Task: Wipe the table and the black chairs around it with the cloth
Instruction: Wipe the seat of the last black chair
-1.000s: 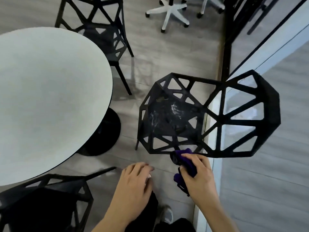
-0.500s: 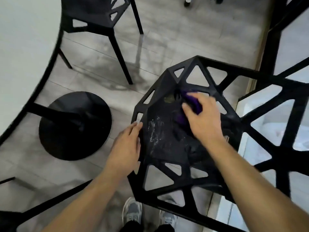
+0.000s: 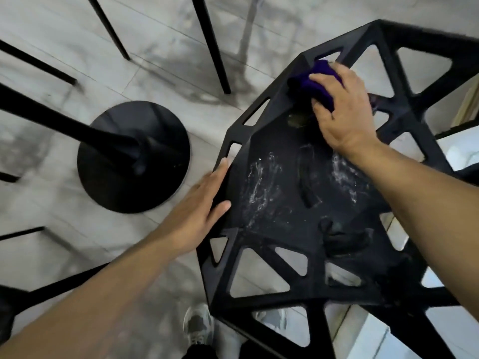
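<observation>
moved: right hand slid bunched purple cloth to far corner of black plastic lattice chair | grip: right clenched on cloth, left hand flat, released | tip: press down, rub white marks

Black plastic chair with a faceted lattice shell: stands on the floor at right of view, seat facing up, triangular and trapezoid cut-outs around the rim and backrest. Seat surface carries whitish smears at centre-left and centre-right and a dull brownish spot near the far edge. Bunched purple cloth: pressed against the far end of the seat, beside the brownish spot, partly covered. Black round pedestal base of the table: flat on the floor left of the chair; tabletop out of view.
</observation>
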A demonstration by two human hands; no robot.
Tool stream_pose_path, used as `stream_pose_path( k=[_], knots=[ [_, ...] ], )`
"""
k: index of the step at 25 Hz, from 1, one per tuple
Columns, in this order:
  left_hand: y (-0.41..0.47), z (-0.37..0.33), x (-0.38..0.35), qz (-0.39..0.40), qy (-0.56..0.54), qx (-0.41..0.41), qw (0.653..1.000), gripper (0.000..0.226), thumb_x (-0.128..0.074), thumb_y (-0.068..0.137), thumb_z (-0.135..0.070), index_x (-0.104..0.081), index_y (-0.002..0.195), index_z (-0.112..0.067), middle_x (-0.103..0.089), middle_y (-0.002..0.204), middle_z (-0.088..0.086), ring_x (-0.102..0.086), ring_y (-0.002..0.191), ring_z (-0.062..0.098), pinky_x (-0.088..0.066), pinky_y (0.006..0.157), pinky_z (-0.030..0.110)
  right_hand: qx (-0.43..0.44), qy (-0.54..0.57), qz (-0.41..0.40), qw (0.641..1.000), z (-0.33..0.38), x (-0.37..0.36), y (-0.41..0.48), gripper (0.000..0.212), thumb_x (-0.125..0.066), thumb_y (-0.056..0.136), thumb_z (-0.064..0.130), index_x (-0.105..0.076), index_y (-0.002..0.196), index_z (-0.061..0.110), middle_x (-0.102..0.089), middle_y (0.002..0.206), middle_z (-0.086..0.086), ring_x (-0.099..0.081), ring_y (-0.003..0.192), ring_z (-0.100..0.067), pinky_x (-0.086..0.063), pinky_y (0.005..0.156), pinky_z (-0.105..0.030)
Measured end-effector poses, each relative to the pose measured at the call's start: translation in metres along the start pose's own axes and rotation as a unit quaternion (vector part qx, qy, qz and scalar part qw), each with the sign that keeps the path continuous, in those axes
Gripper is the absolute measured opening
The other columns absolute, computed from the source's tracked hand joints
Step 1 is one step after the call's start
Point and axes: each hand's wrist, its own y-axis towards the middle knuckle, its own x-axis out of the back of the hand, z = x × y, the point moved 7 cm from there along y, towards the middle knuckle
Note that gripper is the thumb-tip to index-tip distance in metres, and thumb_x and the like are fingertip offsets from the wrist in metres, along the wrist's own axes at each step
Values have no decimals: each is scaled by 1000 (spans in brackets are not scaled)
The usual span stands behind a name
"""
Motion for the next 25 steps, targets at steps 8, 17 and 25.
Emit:
stream_pose_path(
  k=[8, 17, 25],
  knots=[
    [9, 16, 2, 27, 25, -28, 999, 72, -46, 104, -43, -3, 161, -40, 0, 170, -16, -17, 156, 15, -19, 127, 40, 7, 128, 40, 991, 127, -42, -145, 55, -65, 87, 18, -55, 142, 16, -39, 155, -9, -33, 145, -24, -25, 121, -44],
    [12, 25, 0, 40, 14, -12, 999, 63, -36, 108, -39, 3, 156, -54, 8, 169, -18, -12, 157, 23, -15, 128, 48, -181, 74, -37, 980, 49, -19, -87, 47, -55, 98, 21, -51, 144, 17, -28, 162, -11, -23, 150, -30, -21, 122, -49],
    [18, 25, 11, 54, -26, -9, 998, 62, -43, 108, -29, -14, 157, -52, -1, 169, -17, -13, 157, 22, -15, 128, 49, -25, 54, 45, 997, 101, -34, -125, 60, -64, 88, 10, -49, 147, 16, -31, 160, -14, -26, 149, -31, -18, 124, -46]
  ],
)
